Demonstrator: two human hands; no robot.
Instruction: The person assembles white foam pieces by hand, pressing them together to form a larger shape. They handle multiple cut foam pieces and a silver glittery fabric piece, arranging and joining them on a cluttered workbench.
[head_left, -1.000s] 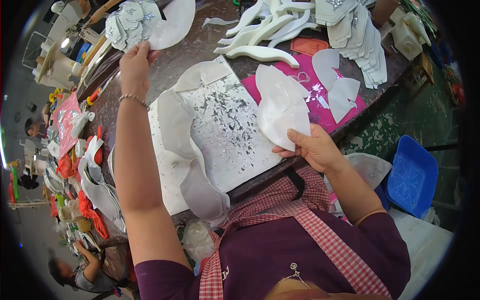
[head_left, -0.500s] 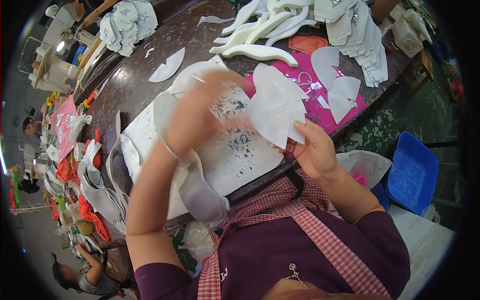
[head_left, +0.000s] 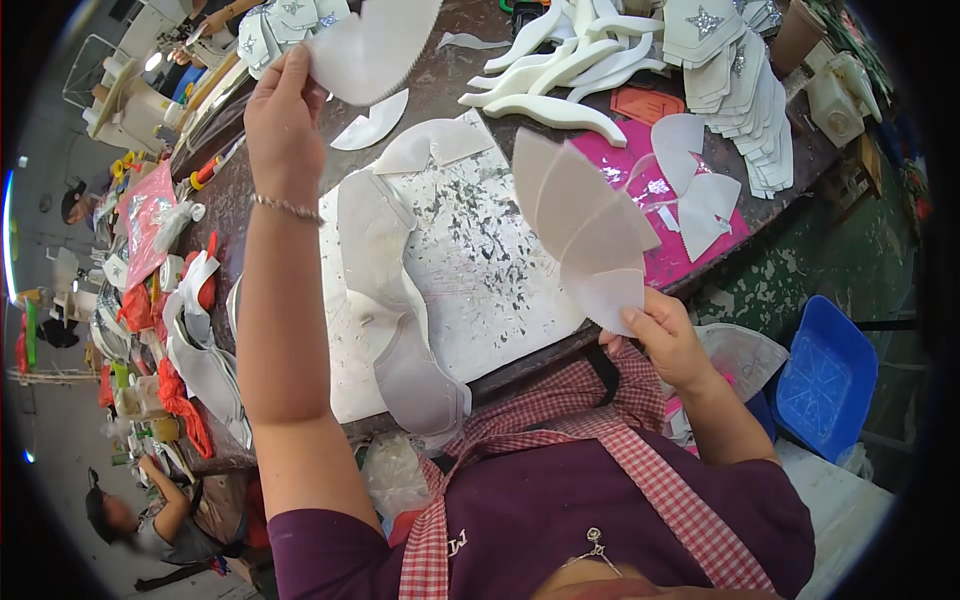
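Note:
My left hand [head_left: 285,125] is raised over the far left of the table, its thumb and fingers pinching a white curved fabric piece [head_left: 378,50] with a zigzag-cut edge. At the right, my right hand [head_left: 665,340] grips a fan of several thin white fabric pieces [head_left: 590,235] by their lower end, above the board's right edge. Between my arms lies a scuffed white board [head_left: 490,270]. On its left side rests a joined pair of padded bra cups [head_left: 415,375]. Another white curved piece [head_left: 432,146] lies at the board's far edge.
Foam strips [head_left: 560,65], stacked white pieces with silver stars [head_left: 735,110] and a pink sheet [head_left: 690,255] cover the table's far right. A blue basin [head_left: 828,365] stands at the right. More cups [head_left: 200,345] lie left, where a co-worker [head_left: 160,510] sits beyond.
My left hand has moved away from the right hand to the far left, carrying one fabric piece. The pieces in my right hand are now fanned out and slightly farther right.

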